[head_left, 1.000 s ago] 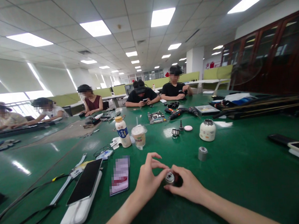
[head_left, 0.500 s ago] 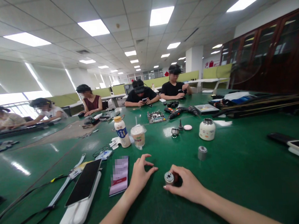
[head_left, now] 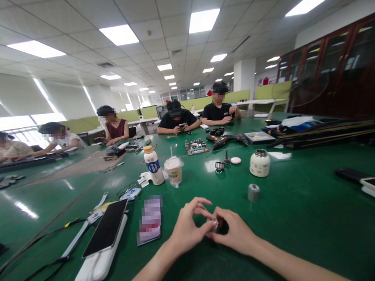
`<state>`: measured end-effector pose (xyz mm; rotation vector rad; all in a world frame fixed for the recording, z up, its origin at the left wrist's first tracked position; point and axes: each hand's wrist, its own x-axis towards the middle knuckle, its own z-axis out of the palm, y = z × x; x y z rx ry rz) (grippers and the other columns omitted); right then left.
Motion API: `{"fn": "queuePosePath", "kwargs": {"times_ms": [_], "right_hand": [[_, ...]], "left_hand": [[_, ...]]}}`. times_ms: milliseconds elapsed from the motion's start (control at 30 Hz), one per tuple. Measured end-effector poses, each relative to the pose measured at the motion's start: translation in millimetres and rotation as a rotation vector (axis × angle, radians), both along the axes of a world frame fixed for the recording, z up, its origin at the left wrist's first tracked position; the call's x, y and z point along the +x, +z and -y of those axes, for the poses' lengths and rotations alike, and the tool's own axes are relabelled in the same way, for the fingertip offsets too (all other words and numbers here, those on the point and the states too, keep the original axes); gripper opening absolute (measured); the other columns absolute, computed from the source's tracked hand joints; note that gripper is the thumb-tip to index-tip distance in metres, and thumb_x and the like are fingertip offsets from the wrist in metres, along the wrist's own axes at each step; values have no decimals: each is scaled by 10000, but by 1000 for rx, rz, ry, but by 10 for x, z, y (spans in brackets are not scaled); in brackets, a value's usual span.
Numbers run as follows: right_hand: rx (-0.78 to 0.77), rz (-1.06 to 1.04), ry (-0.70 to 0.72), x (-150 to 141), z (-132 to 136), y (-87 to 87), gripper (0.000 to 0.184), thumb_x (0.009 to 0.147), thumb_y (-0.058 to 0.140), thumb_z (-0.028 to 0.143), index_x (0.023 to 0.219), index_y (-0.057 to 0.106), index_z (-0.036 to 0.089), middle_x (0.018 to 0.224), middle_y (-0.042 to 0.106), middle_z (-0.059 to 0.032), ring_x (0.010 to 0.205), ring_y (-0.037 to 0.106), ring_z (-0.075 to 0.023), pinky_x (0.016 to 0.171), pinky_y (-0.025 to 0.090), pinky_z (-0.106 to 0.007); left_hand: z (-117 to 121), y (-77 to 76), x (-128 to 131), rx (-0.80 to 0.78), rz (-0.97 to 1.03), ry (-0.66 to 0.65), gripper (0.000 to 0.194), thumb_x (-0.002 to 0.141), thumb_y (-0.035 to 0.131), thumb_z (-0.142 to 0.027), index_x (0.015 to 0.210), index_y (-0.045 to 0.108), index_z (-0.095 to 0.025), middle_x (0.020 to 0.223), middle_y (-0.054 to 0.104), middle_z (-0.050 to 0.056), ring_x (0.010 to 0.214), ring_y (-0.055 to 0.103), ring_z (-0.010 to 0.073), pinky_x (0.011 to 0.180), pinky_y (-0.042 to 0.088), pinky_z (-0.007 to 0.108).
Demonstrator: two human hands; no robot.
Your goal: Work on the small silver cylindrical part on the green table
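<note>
A small silver metal cylinder [head_left: 215, 225] is held low over the green table in front of me, mostly hidden by fingers. My right hand [head_left: 234, 231] is closed around its right side, thumb in front and fingers behind. From the left, my left hand [head_left: 192, 224] touches its top with thumb and forefinger, which close on it in a pinch. What the left fingertips grip exactly is partly covered. Beyond my right hand a similar grey metal cylinder [head_left: 254, 192] stands upright on the table.
Left of my hands lie a phone with a purple screen [head_left: 150, 220] and a dark phone [head_left: 106, 226] on a white power bank [head_left: 87, 269]. Farther off stand a milk bottle [head_left: 153, 167], a plastic cup [head_left: 174, 172] and a cream flask [head_left: 259, 164]. Several people sit around the table.
My left hand has moved right, from apart with spread fingers, onto the top of the metal cylinder. The right hand has kept its hold in nearly the same place.
</note>
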<state>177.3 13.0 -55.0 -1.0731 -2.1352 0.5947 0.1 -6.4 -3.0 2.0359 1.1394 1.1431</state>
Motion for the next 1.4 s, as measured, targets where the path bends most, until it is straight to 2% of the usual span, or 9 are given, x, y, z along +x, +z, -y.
{"fn": "queuePosePath", "kwargs": {"times_ms": [167,433,600,733,867,933,1133,1300,1400], "right_hand": [[-5,-1,-15,-6,-2,-1,298,734,741,383,752,491,222,720,580,40,682,547,-169,616,352,-256],[-10,-12,-11,-4,2,-1,288,735,741,378,753,499,223,730,600,34,690,557,-176,631,370,-267],[28,-32,33,0,46,43,241,756,700,305,933,553,235,853,632,6,760,573,-197,701,410,-301],[20,-70,75,30,64,44,342,725,665,212,1039,530,237,916,622,-9,795,572,-208,733,444,-326],[92,-219,156,98,53,15,575,653,539,62,1192,465,246,1096,582,-45,980,560,-232,881,455,-374],[137,-296,158,122,52,8,598,637,502,46,1199,469,246,1145,567,-59,1060,544,-246,944,438,-406],[213,-372,194,105,77,40,436,710,508,60,1104,542,244,1072,637,-65,1034,592,-258,921,459,-428],[204,-521,50,94,55,100,232,815,520,119,1014,510,239,816,660,-17,816,641,-217,811,480,-387],[120,-515,19,64,52,146,241,818,587,165,1029,496,240,859,674,-13,849,653,-216,838,476,-390]], "left_hand": [[-6,-21,-6,53,32,20,356,740,719,-126,1050,570,-216,822,764,4,833,711,203,870,497,332],[-37,-50,-26,60,-27,28,371,720,723,-110,1042,571,-213,851,760,3,847,710,205,862,487,334],[-31,-101,5,50,22,36,370,730,726,-120,1042,551,-214,818,749,-14,819,706,194,872,475,333],[7,-167,34,80,34,56,429,737,719,-124,1102,518,-225,857,739,-11,877,688,200,898,457,348],[47,-329,55,133,12,149,615,678,797,-230,1199,471,-225,1088,680,64,1003,635,250,868,462,368],[57,-424,63,123,-3,170,640,665,802,-247,1208,464,-224,1094,667,71,1000,630,259,870,468,380],[48,-532,76,51,-3,161,606,690,749,-206,1208,436,-238,879,690,6,893,662,239,870,483,380],[37,-534,83,40,-28,171,631,681,780,-256,1199,422,-229,822,660,-8,827,651,232,816,488,366],[23,-546,85,49,-34,165,622,680,768,-237,1197,423,-229,825,645,-9,817,642,227,805,483,357]]}}
